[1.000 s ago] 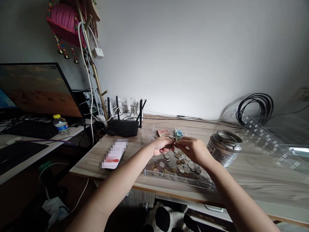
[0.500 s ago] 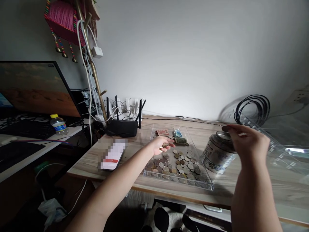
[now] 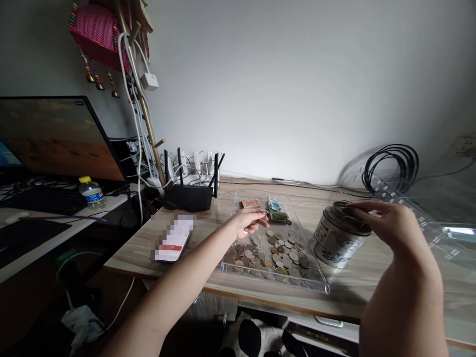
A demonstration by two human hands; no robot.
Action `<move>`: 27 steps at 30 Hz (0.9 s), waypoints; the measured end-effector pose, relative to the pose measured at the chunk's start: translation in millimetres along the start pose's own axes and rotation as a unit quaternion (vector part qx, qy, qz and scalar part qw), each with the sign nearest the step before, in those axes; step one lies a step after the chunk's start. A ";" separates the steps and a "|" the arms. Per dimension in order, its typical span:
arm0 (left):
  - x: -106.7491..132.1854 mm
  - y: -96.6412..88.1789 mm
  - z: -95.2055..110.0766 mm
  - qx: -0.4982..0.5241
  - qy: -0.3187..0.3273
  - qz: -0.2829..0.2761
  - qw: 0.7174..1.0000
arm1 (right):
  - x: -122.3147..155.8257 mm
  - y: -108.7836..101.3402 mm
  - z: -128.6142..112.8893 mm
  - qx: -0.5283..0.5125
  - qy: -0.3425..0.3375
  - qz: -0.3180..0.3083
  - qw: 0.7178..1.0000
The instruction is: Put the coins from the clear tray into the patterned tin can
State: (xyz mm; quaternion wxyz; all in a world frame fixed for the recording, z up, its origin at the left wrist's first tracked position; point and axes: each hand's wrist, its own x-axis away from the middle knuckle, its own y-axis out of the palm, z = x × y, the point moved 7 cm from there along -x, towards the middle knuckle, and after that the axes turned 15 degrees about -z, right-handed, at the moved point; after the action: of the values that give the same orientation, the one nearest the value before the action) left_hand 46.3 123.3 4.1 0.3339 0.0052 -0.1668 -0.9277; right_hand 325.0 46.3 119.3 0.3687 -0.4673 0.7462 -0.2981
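Note:
My right hand (image 3: 379, 215) is at the mouth of a round metal tin (image 3: 336, 240) with a blue-and-white pattern. Thumb and fingers are pinched together at the rim, and what lies between the tips is hidden. The tin stands tilted slightly on the desk, to the right of a clear plastic tray (image 3: 316, 267). Over the tray's middle hovers my left hand (image 3: 251, 221), fingers curled around what look like coins, mostly hidden. Below it many loose coins (image 3: 286, 252) cover the front part of the tray. Behind lie a folded reddish banknote (image 3: 251, 204), a bluish note (image 3: 274, 204) and a rolled greenish note (image 3: 278, 216).
A phone (image 3: 174, 240) lies on the desk's left side, with a black router (image 3: 189, 197) behind it. Clear plastic pieces (image 3: 420, 208) and coiled black cable (image 3: 390, 168) are at the right. A bottle (image 3: 92, 193) and monitor (image 3: 59, 139) stand far left.
My right hand, which held a coin above the tin, has come down to the tin's mouth; that coin is no longer plainly visible. My left hand has barely moved, its fingers drawn slightly closer together.

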 end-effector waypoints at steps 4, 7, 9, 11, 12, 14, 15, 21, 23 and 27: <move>1.2 4.7 0.9 -0.014 0.005 -0.026 1.000 | 3.3 1.1 -7.9 0.003 -0.008 0.013 1.000; 2.5 8.7 -0.5 -0.002 -0.006 -0.047 0.999 | 19.4 -8.2 -30.1 -0.021 -0.088 0.153 0.984; 3.0 9.3 -2.4 0.013 -0.022 -0.049 0.998 | 35.8 -10.2 -50.1 -0.039 -0.170 0.234 0.956; 2.6 9.9 -4.7 0.027 -0.040 -0.056 0.997 | 49.2 -4.7 -70.2 -0.041 -0.246 0.258 0.933; 2.0 10.5 -5.8 0.033 -0.048 -0.063 0.996 | 53.6 0.8 -80.0 -0.039 -0.281 0.248 0.926; 0.6 11.9 -7.8 0.046 -0.061 -0.081 0.994 | 58.1 19.2 -100.7 -0.027 -0.355 0.177 0.918; -0.1 12.8 -8.4 0.049 -0.064 -0.091 0.993 | 58.9 32.4 -110.9 -0.013 -0.389 0.120 0.913; -0.2 14.8 -9.3 0.028 -0.052 -0.108 0.992 | 61.0 115.9 -141.2 0.140 -0.438 -0.135 0.878; 1.0 12.9 -8.9 0.027 -0.049 -0.090 0.994 | 60.8 129.0 -142.0 0.174 -0.429 -0.156 0.873; 2.1 13.2 -7.1 0.029 -0.046 -0.086 0.995 | 61.6 133.5 -141.4 0.212 -0.420 -0.149 0.870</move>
State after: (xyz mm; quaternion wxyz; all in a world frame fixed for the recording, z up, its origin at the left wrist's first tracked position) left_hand 53.7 110.3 1.7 0.2450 -0.0134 -0.2074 -0.9470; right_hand 126.0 55.4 75.0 0.6887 -0.5644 0.3616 -0.2763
